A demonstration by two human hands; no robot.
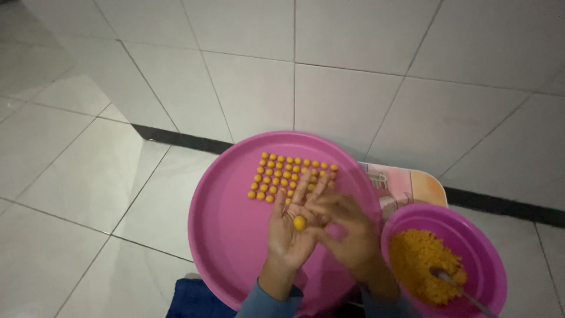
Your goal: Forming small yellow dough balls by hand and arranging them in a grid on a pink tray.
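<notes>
The open, upturned left hand (289, 227) cradles a small round yellow dough ball (299, 222) while the loosely curled, empty right hand (347, 227) rolls it above the big round pink plastic tray (223, 218), apparently mid-shaping.

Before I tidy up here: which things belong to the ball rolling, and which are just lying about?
In use:
left hand
right hand
yellow ball on the left palm
rows of small balls
pink tray
pink bowl of yellow crumbs
spoon

Lying about:
printed board
blue cloth
</notes>
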